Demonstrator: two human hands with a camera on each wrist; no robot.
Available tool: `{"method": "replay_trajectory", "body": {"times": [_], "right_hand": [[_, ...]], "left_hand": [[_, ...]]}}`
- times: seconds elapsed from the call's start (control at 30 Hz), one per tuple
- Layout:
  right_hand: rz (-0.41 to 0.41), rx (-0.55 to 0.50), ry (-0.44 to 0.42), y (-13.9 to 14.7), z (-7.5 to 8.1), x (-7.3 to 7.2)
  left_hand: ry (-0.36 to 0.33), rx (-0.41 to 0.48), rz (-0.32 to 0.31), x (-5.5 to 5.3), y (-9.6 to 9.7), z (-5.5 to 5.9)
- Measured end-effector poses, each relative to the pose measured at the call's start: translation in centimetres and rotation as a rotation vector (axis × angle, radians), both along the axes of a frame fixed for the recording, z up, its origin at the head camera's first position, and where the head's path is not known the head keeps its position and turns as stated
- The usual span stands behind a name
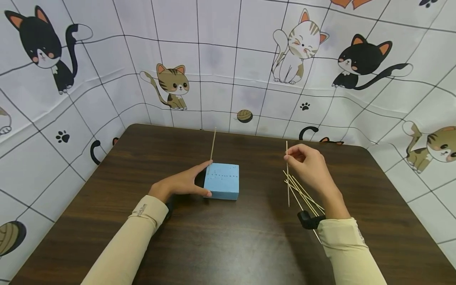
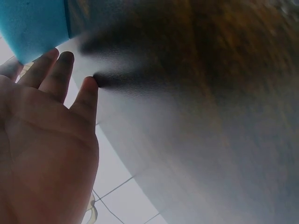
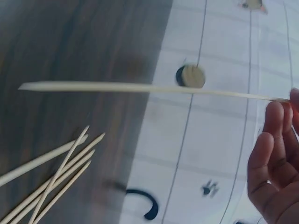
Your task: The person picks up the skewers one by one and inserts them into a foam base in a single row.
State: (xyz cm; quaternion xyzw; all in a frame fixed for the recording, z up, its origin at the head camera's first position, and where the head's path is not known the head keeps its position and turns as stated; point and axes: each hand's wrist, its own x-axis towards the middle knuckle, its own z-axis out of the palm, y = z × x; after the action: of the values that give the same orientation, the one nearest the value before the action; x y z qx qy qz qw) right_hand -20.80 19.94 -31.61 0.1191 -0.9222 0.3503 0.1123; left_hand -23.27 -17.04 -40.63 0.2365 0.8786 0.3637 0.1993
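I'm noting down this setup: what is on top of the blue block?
The top of the blue block shows small dark dots and one thin stick standing near its left edge. Any part of the stick sunk inside the block is hidden.

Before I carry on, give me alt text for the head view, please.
A person's right hand pinches a thin stick, held upright near a loose pile of sticks on a dark table. To its left, the left hand touches a blue block dotted on top, where another stick stands slightly tilted. Behind, a white backdrop shows cartoon cats.
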Motion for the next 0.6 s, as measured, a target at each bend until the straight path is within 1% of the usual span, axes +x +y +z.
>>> {"method": "replay_trajectory", "body": {"times": [0.13, 0.3, 0.5, 0.6], "right_hand": [[0.042, -0.07, 0.037, -2.4, 0.8, -0.4], [0.087, -0.145, 0.075, -5.2, 1.3, -0.9], [0.119, -0.236, 0.161, -8.2, 1.6, -1.7], [0.138, -0.277, 0.191, -9.5, 1.6, -1.9]], "left_hand": [[0.004, 0.0, 0.001, 0.1, 0.0, 0.1], [0.002, 0.004, -0.002, 0.1, -0.1, 0.0], [-0.001, -0.006, 0.007, 0.0, -0.1, -0.3], [0.0, -0.002, 0.01, 0.0, 0.1, -0.4]]}}
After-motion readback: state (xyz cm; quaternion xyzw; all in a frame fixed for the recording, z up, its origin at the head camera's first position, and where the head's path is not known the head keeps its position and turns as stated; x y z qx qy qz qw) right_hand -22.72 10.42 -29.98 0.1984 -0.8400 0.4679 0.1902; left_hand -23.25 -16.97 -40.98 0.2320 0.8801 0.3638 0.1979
